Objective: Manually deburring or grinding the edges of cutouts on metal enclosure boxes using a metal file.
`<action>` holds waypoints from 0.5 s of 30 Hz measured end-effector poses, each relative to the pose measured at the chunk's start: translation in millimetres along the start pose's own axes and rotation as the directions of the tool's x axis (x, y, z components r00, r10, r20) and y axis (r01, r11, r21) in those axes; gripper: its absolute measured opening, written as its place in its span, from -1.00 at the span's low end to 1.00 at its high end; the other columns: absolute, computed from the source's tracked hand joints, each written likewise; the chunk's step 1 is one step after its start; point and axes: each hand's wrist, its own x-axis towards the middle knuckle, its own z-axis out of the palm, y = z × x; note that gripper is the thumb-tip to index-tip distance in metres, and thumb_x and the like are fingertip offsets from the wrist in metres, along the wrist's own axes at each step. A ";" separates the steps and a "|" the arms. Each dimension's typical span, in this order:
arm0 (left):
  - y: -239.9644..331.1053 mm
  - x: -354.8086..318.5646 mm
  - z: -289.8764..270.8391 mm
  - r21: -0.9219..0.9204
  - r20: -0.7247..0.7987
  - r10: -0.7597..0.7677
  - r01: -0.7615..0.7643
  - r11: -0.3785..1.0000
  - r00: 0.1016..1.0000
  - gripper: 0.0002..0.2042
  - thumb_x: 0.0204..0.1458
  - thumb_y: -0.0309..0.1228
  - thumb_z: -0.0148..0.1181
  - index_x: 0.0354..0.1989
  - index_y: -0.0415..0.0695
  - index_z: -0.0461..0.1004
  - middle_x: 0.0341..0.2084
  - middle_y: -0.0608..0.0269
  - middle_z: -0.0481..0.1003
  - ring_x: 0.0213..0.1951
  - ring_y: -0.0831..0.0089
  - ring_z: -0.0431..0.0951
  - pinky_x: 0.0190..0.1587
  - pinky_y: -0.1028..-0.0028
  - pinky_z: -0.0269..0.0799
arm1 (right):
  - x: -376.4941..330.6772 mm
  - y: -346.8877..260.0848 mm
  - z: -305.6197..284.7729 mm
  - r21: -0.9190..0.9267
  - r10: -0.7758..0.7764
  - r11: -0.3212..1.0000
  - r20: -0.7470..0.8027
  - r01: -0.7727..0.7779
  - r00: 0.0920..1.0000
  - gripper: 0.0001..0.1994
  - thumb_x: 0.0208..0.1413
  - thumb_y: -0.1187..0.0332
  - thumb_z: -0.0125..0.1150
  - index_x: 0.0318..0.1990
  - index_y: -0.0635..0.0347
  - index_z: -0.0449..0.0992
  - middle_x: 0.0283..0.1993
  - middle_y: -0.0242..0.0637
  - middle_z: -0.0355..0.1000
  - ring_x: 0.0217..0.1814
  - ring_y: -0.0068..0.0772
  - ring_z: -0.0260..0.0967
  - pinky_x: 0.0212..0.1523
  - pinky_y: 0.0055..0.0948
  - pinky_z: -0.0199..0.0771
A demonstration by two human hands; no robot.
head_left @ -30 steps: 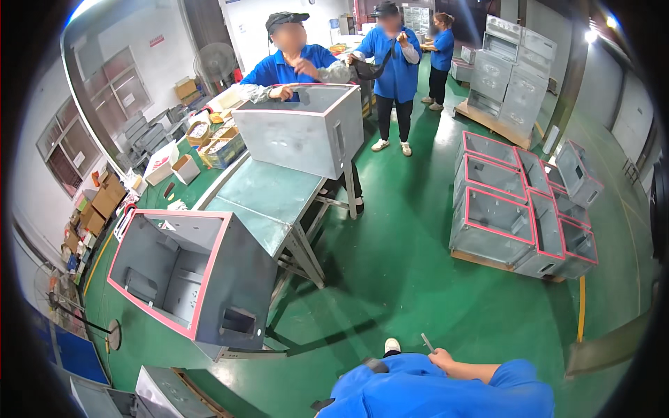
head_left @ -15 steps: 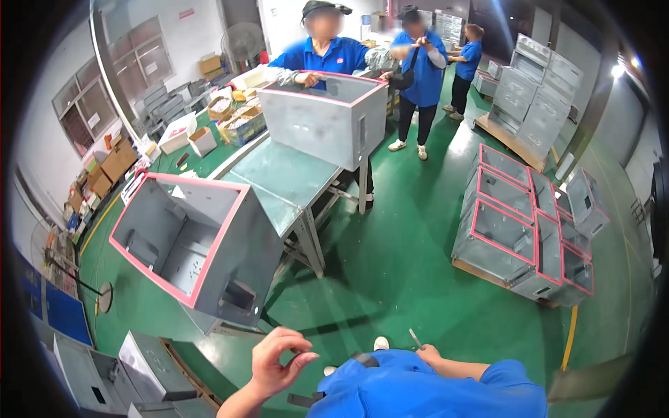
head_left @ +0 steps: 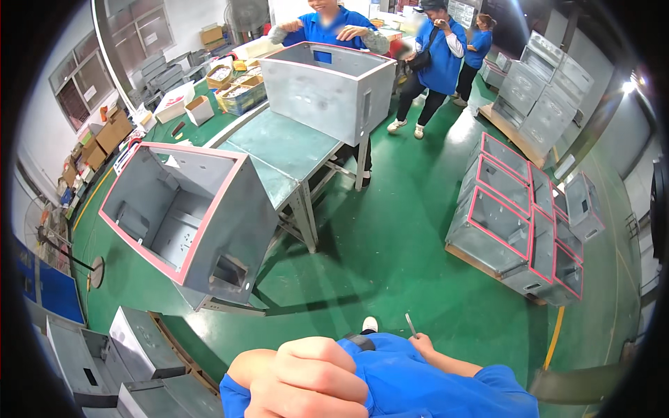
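Note:
My left hand [head_left: 313, 380] is raised close in front of me, fingers curled with the knuckles up; whatever the fingertips may hold is hidden. Low at my right side, my right hand [head_left: 420, 343] is closed around a thin grey metal strip [head_left: 410, 323], whose end sticks up past the fingers. Neither hand touches a cabinet. Nearest ahead on the left is a grey metal cabinet [head_left: 240, 230], tilted, with its open side edged in pink-red strip. Another grey cabinet [head_left: 327, 90] with the same edging stands on the green-topped table [head_left: 282, 150].
A co-worker in blue [head_left: 334, 31] stands behind the far cabinet; two more people are beyond. Several pink-edged cabinets [head_left: 491, 240] sit on a low pallet at right. Grey panels [head_left: 146, 341] lie lower left. Boxes [head_left: 240, 94] of parts stand behind the table.
My left hand has come up closer to me, its fingers now curled over. The co-worker's hands have lifted off the far cabinet's rim. My right hand still holds the strip.

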 end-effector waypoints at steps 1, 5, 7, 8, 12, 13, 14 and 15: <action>0.1 0.4 0.3 -0.005 -0.003 -0.010 0.010 1.000 1.000 -0.74 -0.26 -0.33 0.32 -0.49 -0.13 0.35 -0.60 0.35 0.32 -0.62 0.50 0.30 -0.64 0.54 0.03 | -0.9 -2.2 -0.1 -0.004 -0.002 1.000 0.001 0.002 1.000 -0.70 -0.24 0.20 0.07 -0.39 0.24 0.46 -0.47 -0.17 0.42 -0.39 -0.32 0.37 -0.37 -0.38 0.31; -1.3 -3.1 -4.9 -0.040 0.034 -0.010 0.012 0.999 0.999 -0.76 -0.22 -0.33 0.28 -0.48 -0.11 0.32 -0.62 0.36 0.31 -0.64 0.52 0.30 -0.63 0.57 0.05 | -1.7 -3.4 -0.2 0.013 -0.008 1.000 -0.002 0.008 1.000 -0.73 -0.25 0.20 0.03 -0.43 0.20 0.45 -0.55 -0.23 0.41 -0.45 -0.35 0.38 -0.37 -0.40 0.33; -3.0 -5.8 -16.7 -0.063 0.120 -0.002 0.009 0.998 0.993 -0.77 -0.17 -0.33 0.25 -0.49 -0.09 0.28 -0.65 0.38 0.29 -0.65 0.55 0.30 -0.62 0.60 0.05 | -3.1 -7.5 -1.1 0.026 -0.016 1.000 0.013 0.015 1.000 -0.73 -0.26 0.21 0.03 -0.43 0.20 0.46 -0.55 -0.23 0.41 -0.44 -0.35 0.37 -0.37 -0.40 0.32; -4.1 -5.3 -18.8 -0.072 0.140 0.008 0.003 0.997 0.990 -0.77 -0.18 -0.33 0.25 -0.49 -0.09 0.28 -0.65 0.38 0.28 -0.65 0.55 0.30 -0.62 0.60 0.04 | -3.4 -10.0 -1.5 0.015 -0.015 1.000 0.016 0.014 1.000 -0.73 -0.26 0.21 0.03 -0.43 0.20 0.46 -0.55 -0.23 0.41 -0.45 -0.35 0.37 -0.37 -0.40 0.32; -4.7 7.9 -14.0 -0.033 0.122 -0.042 0.047 0.998 0.992 -0.76 -0.23 -0.35 0.29 -0.41 -0.16 0.39 -0.55 0.26 0.36 -0.57 0.44 0.34 -0.59 0.52 0.15 | -6.3 -21.3 -3.2 -0.029 0.009 1.000 0.032 -0.008 0.999 -0.74 -0.25 0.21 0.04 -0.43 0.20 0.46 -0.55 -0.24 0.42 -0.43 -0.34 0.37 -0.34 -0.41 0.32; -6.6 6.0 -16.0 0.016 0.099 -0.055 0.054 0.998 0.994 -0.77 -0.20 -0.36 0.26 -0.41 -0.16 0.37 -0.55 0.26 0.36 -0.57 0.45 0.34 -0.59 0.53 0.16 | -6.8 -22.7 -3.5 -0.040 0.020 0.999 0.038 -0.018 0.999 -0.74 -0.24 0.22 0.04 -0.43 0.20 0.46 -0.54 -0.24 0.42 -0.42 -0.33 0.37 -0.33 -0.42 0.32; -1.2 7.6 -18.7 0.093 0.079 -0.056 0.049 0.994 0.995 -0.79 -0.17 -0.37 0.24 -0.41 -0.15 0.36 -0.55 0.26 0.35 -0.57 0.45 0.34 -0.58 0.54 0.17 | -0.6 -25.8 1.5 -0.017 -0.011 1.000 0.040 0.011 0.999 -0.76 -0.22 0.24 0.03 -0.44 0.21 0.46 -0.57 -0.25 0.38 -0.49 -0.36 0.33 -0.42 -0.41 0.30; -2.4 3.7 -23.5 0.194 0.026 -0.017 0.012 0.981 1.000 -0.81 -0.14 -0.38 0.20 -0.46 -0.12 0.30 -0.58 0.30 0.32 -0.61 0.50 0.32 -0.59 0.57 0.13 | 9.8 -25.5 10.0 0.008 -0.041 0.999 0.043 0.040 0.998 -0.79 -0.19 0.27 0.03 -0.45 0.22 0.45 -0.60 -0.27 0.34 -0.56 -0.38 0.29 -0.51 -0.40 0.28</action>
